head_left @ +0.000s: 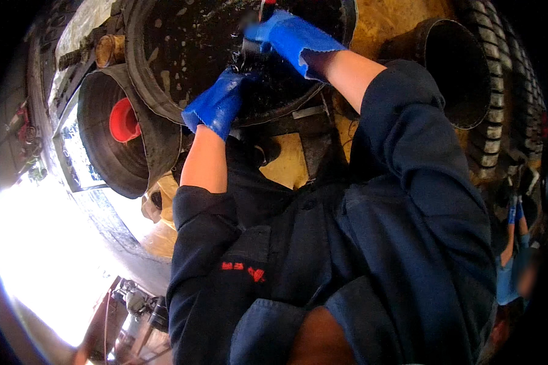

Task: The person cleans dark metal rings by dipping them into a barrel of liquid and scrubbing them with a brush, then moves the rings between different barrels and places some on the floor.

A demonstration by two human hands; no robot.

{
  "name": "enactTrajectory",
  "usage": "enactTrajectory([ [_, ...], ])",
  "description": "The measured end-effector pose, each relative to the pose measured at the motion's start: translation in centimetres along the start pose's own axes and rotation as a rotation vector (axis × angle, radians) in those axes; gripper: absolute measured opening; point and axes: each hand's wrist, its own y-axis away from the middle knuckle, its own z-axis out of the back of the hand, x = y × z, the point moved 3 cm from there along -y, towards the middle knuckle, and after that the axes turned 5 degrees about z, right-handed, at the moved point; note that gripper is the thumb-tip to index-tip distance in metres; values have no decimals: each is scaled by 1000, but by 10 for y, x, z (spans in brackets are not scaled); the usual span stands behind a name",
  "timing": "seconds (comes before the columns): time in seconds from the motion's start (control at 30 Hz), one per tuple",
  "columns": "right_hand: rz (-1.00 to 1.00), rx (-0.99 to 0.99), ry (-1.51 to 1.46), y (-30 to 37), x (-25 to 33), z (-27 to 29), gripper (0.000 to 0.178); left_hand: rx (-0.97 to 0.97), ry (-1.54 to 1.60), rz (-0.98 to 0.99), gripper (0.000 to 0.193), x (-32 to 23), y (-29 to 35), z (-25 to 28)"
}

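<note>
Both my hands, in blue rubber gloves, work over a large round black tub (141, 79) whose inside is dark, wet and shiny. My right hand (289, 39) is closed round a tool with a red-tipped handle (267, 7). Below that fist a flat greyish piece (249, 46) shows, perhaps the tool's lower end; its kind is unclear. My left hand (216, 103) reaches over the near rim, just below the greyish piece. Its fingers are lost in the dark wet area, so their grip is hidden.
Left of the tub a black rubber-like container (97, 152) holds a red cup-shaped thing (124, 120). At the right stand a dark open barrel (456, 70) and treaded tyres (492, 91). Another person's arm (509, 240) shows at the far right. Machinery (137, 301) is at lower left.
</note>
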Motion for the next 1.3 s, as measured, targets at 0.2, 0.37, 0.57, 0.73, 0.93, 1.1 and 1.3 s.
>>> enactTrajectory([
  [0.2,150,-265,244,-15,4,42,37,1,93,10,40,6,0,-2],
  [0.37,120,-64,124,-29,11,4,45,70,-131,-171,46,9,8,28],
  [0.57,-60,42,362,-65,-38,-45,51,-37,-451,75,49,-41,62,-8],
  [0.73,15,-55,559,-70,-37,-19,59,-48,-448,53,49,-25,43,4],
  [0.93,137,32,364,-38,10,-25,50,-32,-345,-22,48,-13,14,14],
  [1.1,125,37,527,-52,-13,-35,40,3,-364,-11,47,-19,22,7],
  [1.3,82,-84,391,-28,-28,-2,43,-7,-329,-20,46,-15,18,10],
])
